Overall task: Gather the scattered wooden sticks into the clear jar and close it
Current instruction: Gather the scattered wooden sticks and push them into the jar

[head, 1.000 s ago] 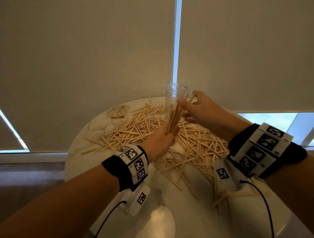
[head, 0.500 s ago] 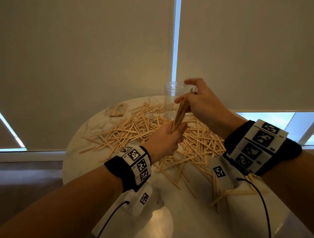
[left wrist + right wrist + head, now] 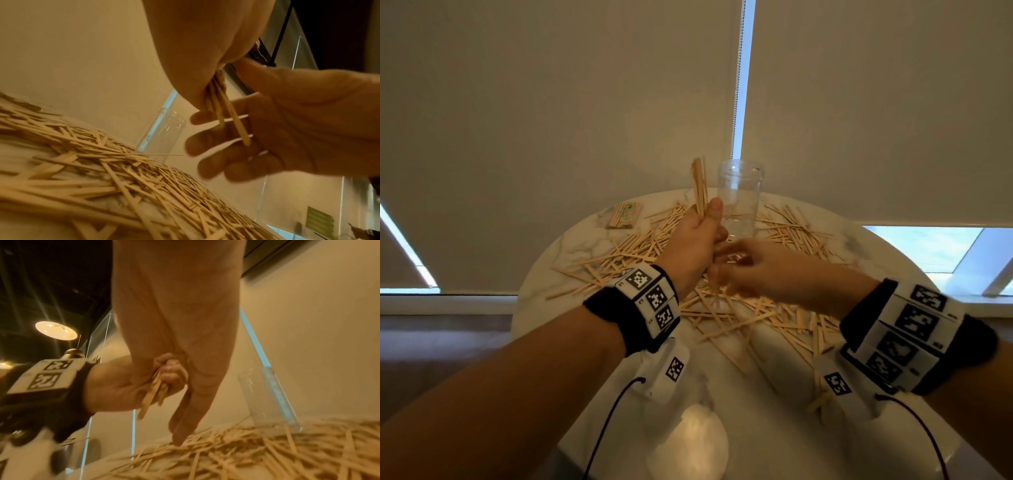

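Observation:
A clear jar (image 3: 739, 195) stands open and upright at the back of the round marble table (image 3: 571, 246), with no sticks visible inside. Wooden sticks (image 3: 784, 315) lie scattered thickly around it. My left hand (image 3: 697, 240) grips a small bundle of sticks (image 3: 699, 185) upright, just left of the jar; their lower ends (image 3: 232, 116) poke out below the fist. My right hand (image 3: 746, 270) is just below and right of the left fist, fingers (image 3: 185, 421) straight and pointing down at the pile, holding nothing. No lid is in view.
A small paper packet (image 3: 625, 215) lies at the table's back left. Roller blinds (image 3: 551, 120) hang close behind the table. The near part of the tabletop (image 3: 688, 438) carries a bright reflection and few sticks.
My right hand has let go of the bundle's top and dropped below the left fist toward the pile. The left hand has shifted left and stood the bundle upright beside the jar.

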